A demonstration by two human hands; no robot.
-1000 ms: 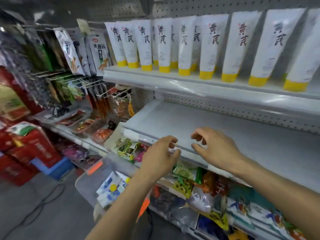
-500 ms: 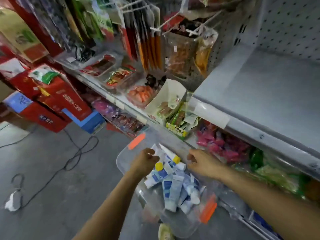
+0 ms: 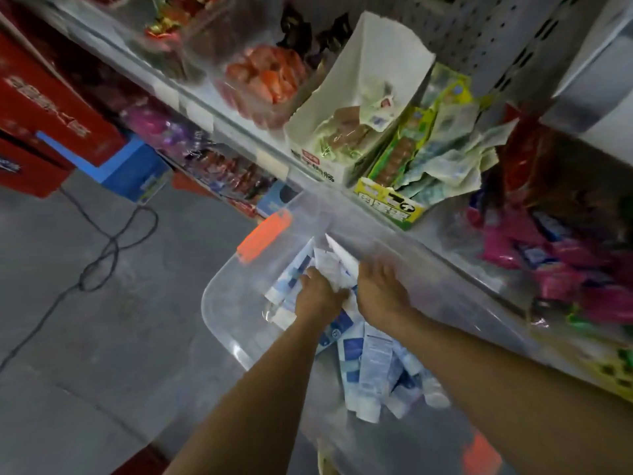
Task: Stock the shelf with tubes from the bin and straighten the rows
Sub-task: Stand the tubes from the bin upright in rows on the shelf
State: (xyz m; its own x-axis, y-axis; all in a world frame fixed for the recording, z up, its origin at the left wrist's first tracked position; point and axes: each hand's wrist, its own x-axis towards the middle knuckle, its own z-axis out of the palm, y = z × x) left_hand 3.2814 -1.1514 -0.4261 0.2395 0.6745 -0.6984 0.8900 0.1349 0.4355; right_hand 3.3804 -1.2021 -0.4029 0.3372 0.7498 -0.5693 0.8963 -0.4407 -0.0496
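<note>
both hands gone from shelf (image 3: 591, 97) down into clear bin (image 3: 219, 303); left hand (image 3: 317, 296) curled round blue-white tubes (image 3: 373, 365); right hand (image 3: 380, 293) over same cluster, grip cannot tell (fingers hidden, blur); pickup under way; nothing stocked yet.

Our single head-worn wide-angle view, looking forward and steeply down, close above the bin (image 3: 222, 323), shelf (image 3: 191, 104) edge crossing diagonally.
</note>
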